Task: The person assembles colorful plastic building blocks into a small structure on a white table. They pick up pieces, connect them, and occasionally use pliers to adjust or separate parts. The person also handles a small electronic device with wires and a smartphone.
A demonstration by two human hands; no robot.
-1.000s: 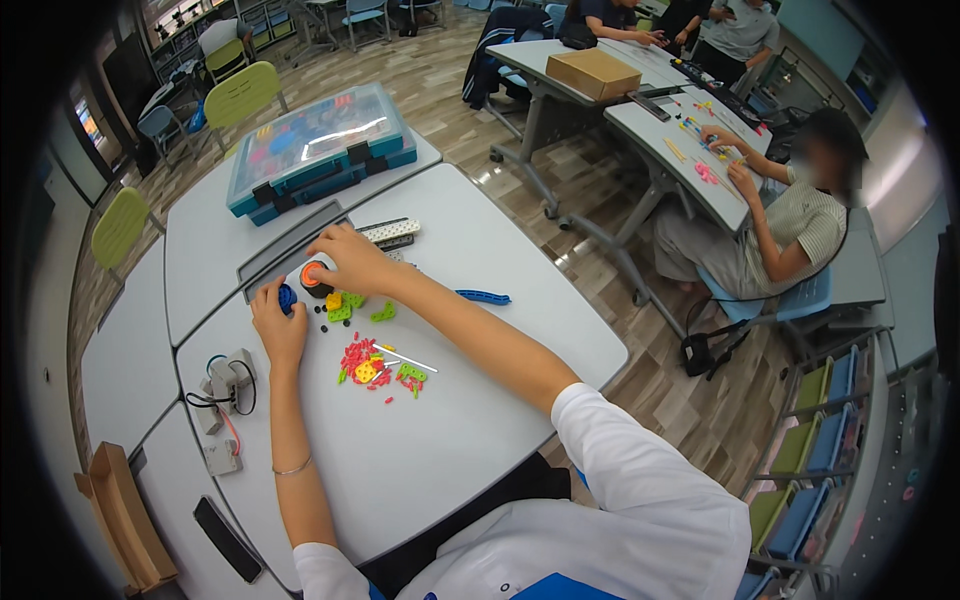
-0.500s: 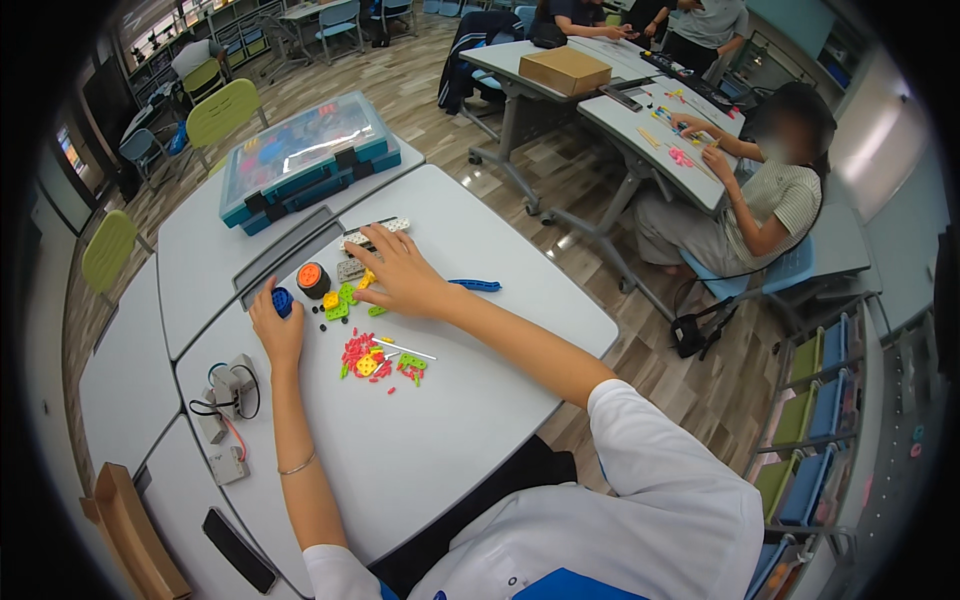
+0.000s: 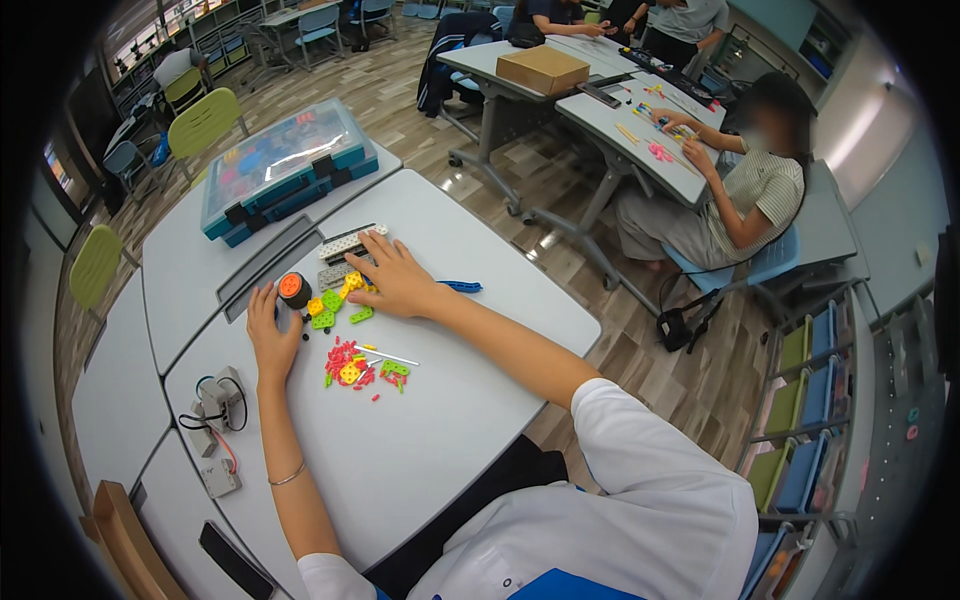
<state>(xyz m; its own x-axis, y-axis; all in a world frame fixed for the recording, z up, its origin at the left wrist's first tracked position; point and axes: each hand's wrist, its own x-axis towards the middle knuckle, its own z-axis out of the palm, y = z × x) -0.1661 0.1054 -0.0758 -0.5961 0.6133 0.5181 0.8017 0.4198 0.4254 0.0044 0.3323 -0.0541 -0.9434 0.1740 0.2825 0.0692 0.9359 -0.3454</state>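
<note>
My left hand (image 3: 272,335) rests on the table at the left of the parts, fingers stretched and apart, beside an orange-centred black wheel (image 3: 294,289). The round blue part seen earlier at it does not show. Spread out above the pile's right side, my right hand (image 3: 395,280) is open. Its fingertips reach a white perforated beam (image 3: 350,242), and its thumb is near yellow connector pieces (image 3: 352,282). Grey beams (image 3: 338,277) lie partly beneath it. Green plates (image 3: 325,318) sit between my hands. Nearer me is a heap of small red pegs (image 3: 342,356) with a silver rod (image 3: 390,355).
A blue curved piece (image 3: 461,286) lies past my right wrist. At the left are grey modules with cables (image 3: 215,400) and a black phone (image 3: 235,562). A lidded teal case (image 3: 290,170) stands on the far table. A person (image 3: 750,190) sits working at another table.
My view has turned slightly, shifting everything left. My left hand's fingers have straightened beside the wheel, and the blue part is out of sight. My right hand stays over the beams.
</note>
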